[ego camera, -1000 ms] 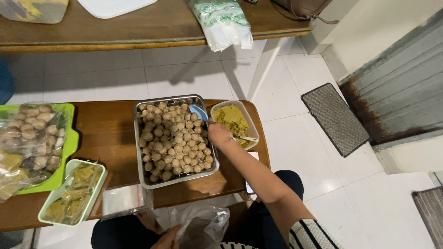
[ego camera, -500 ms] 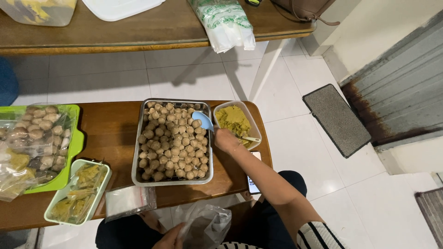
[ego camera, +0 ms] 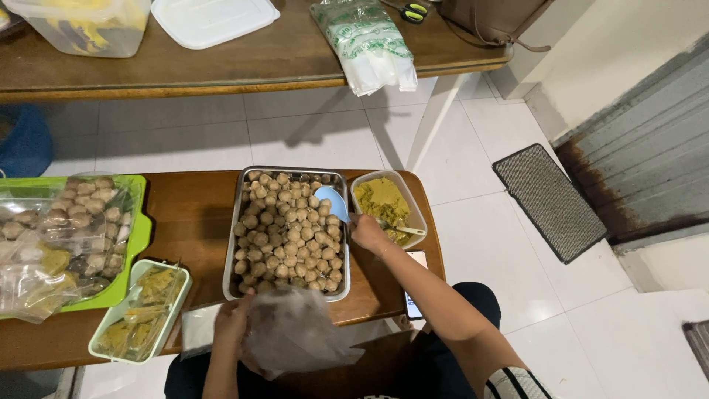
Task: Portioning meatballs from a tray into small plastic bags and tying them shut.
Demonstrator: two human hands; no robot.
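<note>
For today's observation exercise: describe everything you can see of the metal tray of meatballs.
The tray is a rectangular, shiny metal pan with a raised rim, lying flat on the brown wooden table. Small round brownish meatballs nearly fill it. A blue spoon, held by the right hand, hovers over its right edge. A tub of yellow filling sits beside it.

Bare forearms, striped sleeve, dark trousers

Both the left hand and the right hand are bare, with no gloves, rings or watch in sight. The right arm is uncovered up to a short sleeve striped in black and white at the lower edge. Dark trousers cover the lap and the knee.
</note>
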